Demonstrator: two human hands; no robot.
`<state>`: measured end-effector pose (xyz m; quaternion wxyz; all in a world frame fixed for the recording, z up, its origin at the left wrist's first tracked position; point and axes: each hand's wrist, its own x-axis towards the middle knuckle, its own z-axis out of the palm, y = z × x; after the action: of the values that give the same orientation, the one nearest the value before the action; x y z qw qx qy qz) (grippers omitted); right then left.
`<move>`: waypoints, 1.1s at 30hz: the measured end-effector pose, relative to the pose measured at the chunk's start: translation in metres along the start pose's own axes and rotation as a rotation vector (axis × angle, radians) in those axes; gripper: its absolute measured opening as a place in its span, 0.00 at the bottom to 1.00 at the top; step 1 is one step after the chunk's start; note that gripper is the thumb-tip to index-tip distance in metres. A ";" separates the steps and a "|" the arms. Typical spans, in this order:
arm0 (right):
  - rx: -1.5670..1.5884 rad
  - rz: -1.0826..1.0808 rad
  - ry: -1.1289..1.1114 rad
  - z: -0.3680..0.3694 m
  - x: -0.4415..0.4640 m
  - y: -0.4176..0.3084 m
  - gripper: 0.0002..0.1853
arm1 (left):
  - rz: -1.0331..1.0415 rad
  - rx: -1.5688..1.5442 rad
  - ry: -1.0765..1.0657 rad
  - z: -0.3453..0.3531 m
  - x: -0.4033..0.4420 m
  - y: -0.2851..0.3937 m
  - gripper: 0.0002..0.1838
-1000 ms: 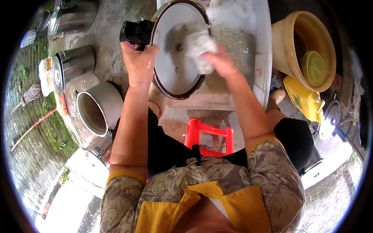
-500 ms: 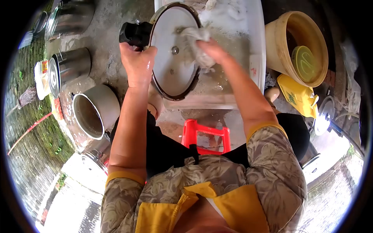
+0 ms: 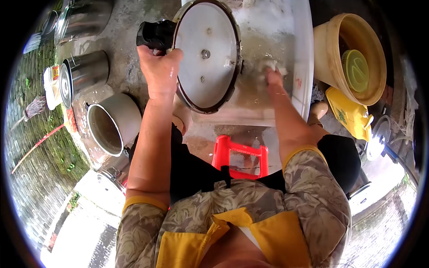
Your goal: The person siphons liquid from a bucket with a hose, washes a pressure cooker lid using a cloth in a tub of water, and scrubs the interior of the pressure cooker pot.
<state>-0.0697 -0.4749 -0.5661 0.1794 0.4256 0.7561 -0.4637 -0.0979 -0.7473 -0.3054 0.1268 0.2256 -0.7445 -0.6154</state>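
My left hand (image 3: 159, 71) grips the pressure cooker lid (image 3: 206, 73) near its black handle (image 3: 156, 35), holding it tilted up with the pale inner face toward me. A dark ring runs around the lid's rim, and small metal fittings dot its middle. My right hand (image 3: 274, 77) is closed on a whitish cloth (image 3: 269, 66) down at the murky water, right of the lid and apart from it. Both are over a white plastic tub (image 3: 304, 58) with suds at its far end. The right fingertips are partly hidden by cloth and water.
At left stand an open pot (image 3: 115, 123) and a steel pot (image 3: 89, 69). A beige bucket (image 3: 325, 51) holding a green lidded item (image 3: 356, 71) sits at right, beside a yellow jug (image 3: 348, 114). Between my legs is a red stool (image 3: 243, 149).
My right hand has moved off the lid's inner face with the cloth, rightward and down to the water in the tub. The left hand still holds the lid.
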 end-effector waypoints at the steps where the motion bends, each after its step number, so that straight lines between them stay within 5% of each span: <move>1: 0.733 0.194 -0.449 -0.009 0.006 -0.018 0.22 | 0.007 -0.006 -0.002 0.001 0.002 -0.002 0.21; 7: 1.117 -0.029 -1.097 -0.002 -0.104 -0.143 0.16 | 0.011 0.023 0.007 -0.003 0.010 -0.008 0.19; 9: 1.048 -0.198 -1.073 0.006 -0.160 -0.185 0.16 | -0.026 -0.021 -0.047 -0.007 0.014 -0.014 0.24; 11: 0.589 -0.667 -0.874 0.006 -0.205 -0.219 0.21 | 0.049 -0.289 -0.104 -0.004 0.016 -0.021 0.28; 12: 0.312 -1.053 -0.535 0.019 -0.213 -0.229 0.21 | -0.198 -0.669 -0.217 -0.013 0.015 -0.020 0.25; 13: 0.012 -1.388 -0.164 0.031 -0.214 -0.240 0.22 | -0.047 -0.587 -0.257 -0.014 0.011 -0.025 0.22; 15: 0.052 -1.086 -0.194 0.051 -0.196 -0.262 0.21 | 0.110 -0.516 -0.279 -0.012 0.005 -0.020 0.19; 17: 0.103 -1.051 -0.130 0.055 -0.168 -0.273 0.23 | 0.067 0.300 -0.030 -0.009 0.000 0.004 0.26; 18: 0.101 -1.071 -0.003 0.076 -0.130 -0.270 0.27 | 0.146 0.088 -0.025 -0.005 0.002 -0.012 0.26; 19: 0.086 -0.799 -0.203 0.072 -0.108 -0.267 0.29 | 0.068 0.177 -0.026 -0.005 -0.003 -0.003 0.26; 20: 0.281 -0.818 -0.027 0.070 -0.091 -0.258 0.27 | 0.039 0.177 -0.050 -0.002 -0.005 0.007 0.25; 23: 0.656 -0.564 -0.353 0.031 -0.066 -0.211 0.20 | 0.016 0.176 -0.052 -0.004 -0.004 0.001 0.25; 29: -0.267 -0.797 -0.161 0.069 -0.034 -0.093 0.25 | 0.105 0.078 -0.074 0.004 -0.008 -0.006 0.24; 30: -0.500 -0.717 -0.203 0.062 -0.036 -0.086 0.26 | 0.118 0.096 -0.070 0.006 -0.008 -0.005 0.24; 33: -0.367 -0.436 -0.532 0.033 -0.031 -0.107 0.27 | 0.104 0.160 -0.083 0.004 -0.003 -0.009 0.24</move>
<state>-0.1424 -0.5400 -0.5034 0.3395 0.0808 0.8264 -0.4420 -0.0954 -0.7434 -0.3146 0.1092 0.1707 -0.8065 -0.5554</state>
